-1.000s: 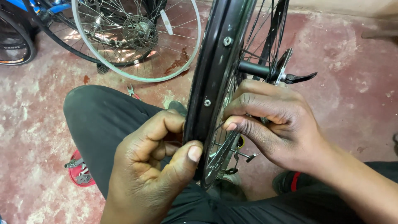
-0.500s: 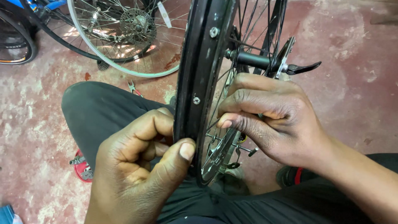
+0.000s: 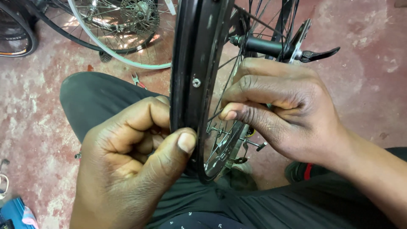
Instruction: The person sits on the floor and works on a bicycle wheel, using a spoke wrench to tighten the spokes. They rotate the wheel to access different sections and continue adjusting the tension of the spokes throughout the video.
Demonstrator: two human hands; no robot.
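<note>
We take the black rim (image 3: 197, 63) as our landmark; it stands upright on edge in the middle of the view, over our lap.

Far left of the rim, a black tyre (image 3: 17, 36) lies at the frame's edge, and a silver-rimmed wheel (image 3: 123, 25) with a disc at its hub rests on the red floor (image 3: 38, 106). Small red-handled pliers (image 3: 137, 80) lie on the floor between that wheel and our dark trouser leg (image 3: 97, 97).

Just left of the rim, our left hand (image 3: 127, 169) clamps the rim's lower part: fingers (image 3: 148, 114) curled closed against its near side, thumb pressed flat on the outer face, below a small nipple head (image 3: 196, 82) that shows in the rim.

Right of the rim, our right hand (image 3: 280, 106) is closed to a pinch, thumb and forefinger tips nipped on a thin spoke (image 3: 216, 114) close to the rim's inner side; whether a small tool sits in that pinch we cannot tell. Above this hand, the hub axle (image 3: 265, 46) and its black quick-release lever (image 3: 320, 54) stick out to the right.

We judge the step in hand to be work on a single spoke where it meets the rim. The next move would call for a steady rim and a small, controlled twist at the pinch.
</note>
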